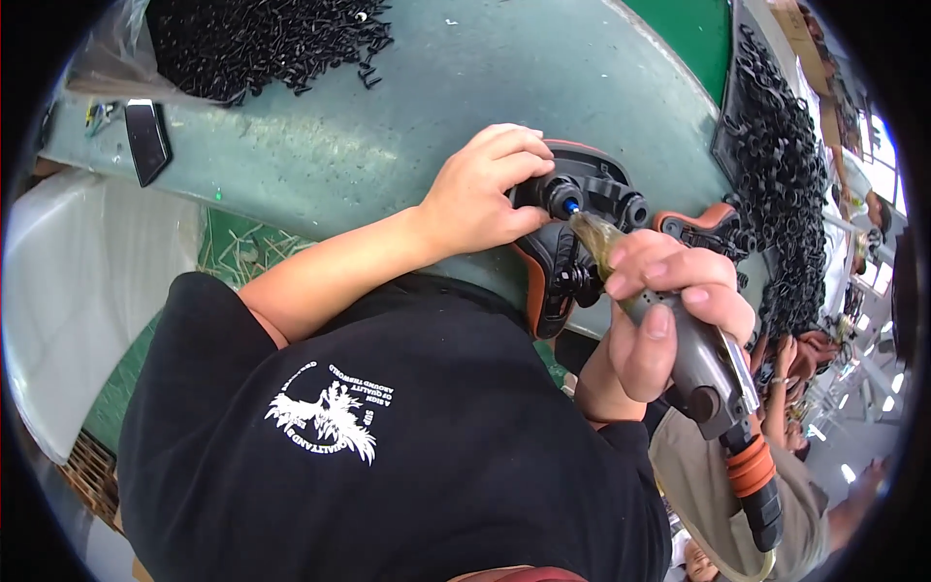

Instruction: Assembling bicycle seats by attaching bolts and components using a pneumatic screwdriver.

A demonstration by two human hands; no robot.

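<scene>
My left hand (485, 184) is closed on a black plastic part with a red edge (596, 173), its fingers on the far side and the thumb on the near side. My right hand (669, 301) wraps round a grey air screwdriver (700, 364) with an orange collar and a hose. The tool's nose, wrapped in yellowish clear film, points at a round black socket (561, 198) on the part. A blue tip shows at that socket; whether it touches a screw cannot be made out. Below sits a black-and-orange piece (551, 281), its join with the held part partly hidden.
On the green-grey table (388, 126) lie a heap of black screws (262, 44) and a dark flat piece (147, 143). At right are another black-and-orange part (703, 223) and a pile of black rings (776, 165). A white bin (87, 291) stands left; other people work at right.
</scene>
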